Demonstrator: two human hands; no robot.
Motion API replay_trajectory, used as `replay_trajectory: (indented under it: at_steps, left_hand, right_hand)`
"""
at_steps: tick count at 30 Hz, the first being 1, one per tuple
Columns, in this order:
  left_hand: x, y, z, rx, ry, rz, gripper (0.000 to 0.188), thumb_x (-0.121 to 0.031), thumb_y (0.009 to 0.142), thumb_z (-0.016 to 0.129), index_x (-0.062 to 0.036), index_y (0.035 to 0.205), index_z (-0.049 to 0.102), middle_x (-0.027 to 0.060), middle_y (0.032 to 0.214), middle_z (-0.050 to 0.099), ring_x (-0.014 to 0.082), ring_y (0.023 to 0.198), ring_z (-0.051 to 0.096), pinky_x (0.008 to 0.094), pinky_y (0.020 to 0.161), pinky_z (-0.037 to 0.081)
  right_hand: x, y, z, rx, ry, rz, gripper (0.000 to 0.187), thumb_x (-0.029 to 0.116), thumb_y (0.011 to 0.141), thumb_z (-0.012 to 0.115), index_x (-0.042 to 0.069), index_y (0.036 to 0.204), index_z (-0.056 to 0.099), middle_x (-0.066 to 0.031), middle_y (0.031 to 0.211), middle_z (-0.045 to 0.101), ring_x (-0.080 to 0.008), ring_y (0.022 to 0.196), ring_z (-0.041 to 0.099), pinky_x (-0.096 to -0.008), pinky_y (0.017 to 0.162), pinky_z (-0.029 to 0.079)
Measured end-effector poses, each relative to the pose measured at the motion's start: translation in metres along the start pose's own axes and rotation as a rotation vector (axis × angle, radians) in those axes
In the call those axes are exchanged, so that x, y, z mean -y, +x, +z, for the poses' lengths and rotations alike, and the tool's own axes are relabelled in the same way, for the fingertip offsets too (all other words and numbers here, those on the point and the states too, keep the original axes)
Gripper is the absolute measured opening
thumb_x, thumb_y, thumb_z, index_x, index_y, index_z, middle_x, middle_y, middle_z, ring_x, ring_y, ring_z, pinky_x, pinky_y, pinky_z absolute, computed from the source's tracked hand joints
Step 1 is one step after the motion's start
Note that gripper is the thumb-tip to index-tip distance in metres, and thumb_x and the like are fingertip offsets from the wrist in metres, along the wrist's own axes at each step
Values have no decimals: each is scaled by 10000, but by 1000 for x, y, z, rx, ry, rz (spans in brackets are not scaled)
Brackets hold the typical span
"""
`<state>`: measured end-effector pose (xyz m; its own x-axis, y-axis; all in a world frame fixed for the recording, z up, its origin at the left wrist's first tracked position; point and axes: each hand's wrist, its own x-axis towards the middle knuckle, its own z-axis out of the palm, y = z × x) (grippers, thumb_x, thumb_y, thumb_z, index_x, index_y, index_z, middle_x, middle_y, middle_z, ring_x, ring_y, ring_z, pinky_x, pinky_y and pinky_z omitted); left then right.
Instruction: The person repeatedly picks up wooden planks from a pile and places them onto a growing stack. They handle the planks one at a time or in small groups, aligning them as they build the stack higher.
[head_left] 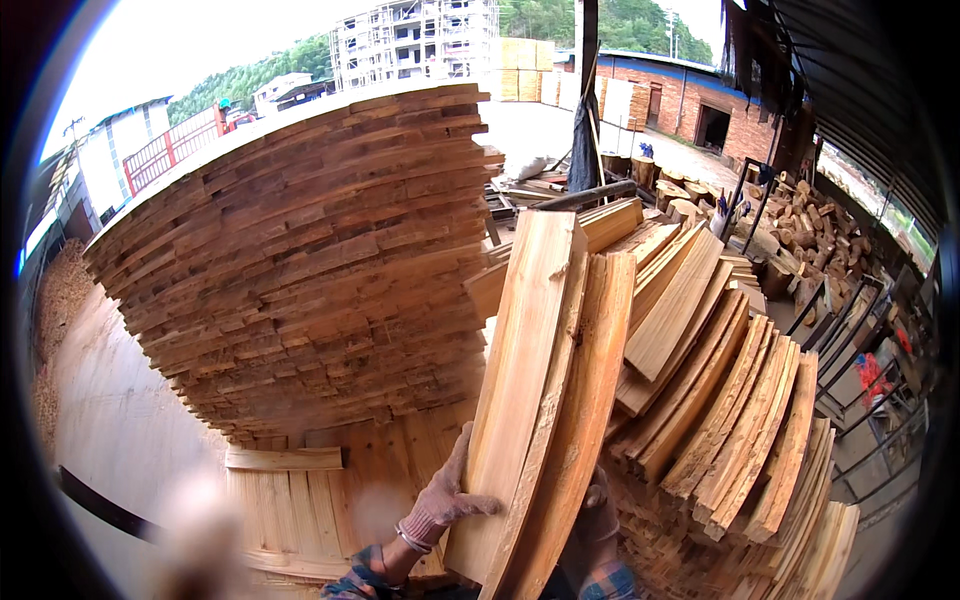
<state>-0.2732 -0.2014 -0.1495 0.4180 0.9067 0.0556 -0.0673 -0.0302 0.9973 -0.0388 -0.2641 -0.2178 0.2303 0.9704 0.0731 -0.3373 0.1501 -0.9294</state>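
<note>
My left hand [450,505], in a pinkish knit glove, grips the left edge of a small bundle of rough wooden boards near its lower end, the thumb along the face. The front board [520,350] is pale and smooth-faced; a second board [588,370] with a rough, barky edge leans beside it on the right. My right hand [598,508], also gloved and shaded, is at the bundle's right edge, its fingers mostly hidden behind the wood. The bundle stands steeply tilted between both hands. Close on the right is a pile of loose boards [735,410].
A tall stack of boards [320,250] rises on the left. Below it lie flat planks [300,510] with a short crosswise board [285,459]. Cut logs [815,235] heap up at the far right near metal racks [870,400]. A dark post [584,140] stands beyond the pile.
</note>
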Motion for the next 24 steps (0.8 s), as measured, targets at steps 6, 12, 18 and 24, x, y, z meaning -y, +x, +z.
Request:
replay_trajectory:
  at_steps: [6, 12, 18, 24]
  left_hand:
    - [-29, -46, -90, -91, 232, 210, 1469, -300, 364, 965, -6, 1497, 78, 163, 1504, 294, 220, 1379, 281, 319, 1128, 222]
    - [-17, -98, -154, -241, -72, 57, 1406, -100, 319, 956, -22, 1481, 170, 108, 1400, 436, 198, 1277, 406, 315, 1056, 356]
    - [105, -111, -209, -367, 385, -27, 922, 45, 497, 812, -4, 1322, 404, 64, 1038, 635, 152, 943, 586, 270, 788, 506]
    - [243, -118, -205, -422, -442, 63, 881, -20, 614, 850, -6, 1367, 393, 75, 1190, 609, 154, 1031, 580, 259, 827, 505]
  right_hand:
    - [-14, -14, 81, 264, 92, 34, 462, 179, 927, 536, -13, 1330, 416, -85, 1206, 555, -174, 1026, 560, -285, 877, 477]
    - [-56, -10, 141, 350, -78, 48, 447, 192, 937, 527, -14, 1319, 422, -81, 1167, 567, -164, 967, 565, -285, 822, 483]
    - [-152, 1, 146, 472, -105, 174, 432, 206, 947, 519, -15, 1308, 428, -77, 1129, 579, -154, 908, 570, -285, 768, 489]
    - [-227, 6, 122, 533, -158, 230, 420, 219, 957, 510, -15, 1297, 434, -72, 1090, 591, -144, 850, 575, -284, 714, 495]
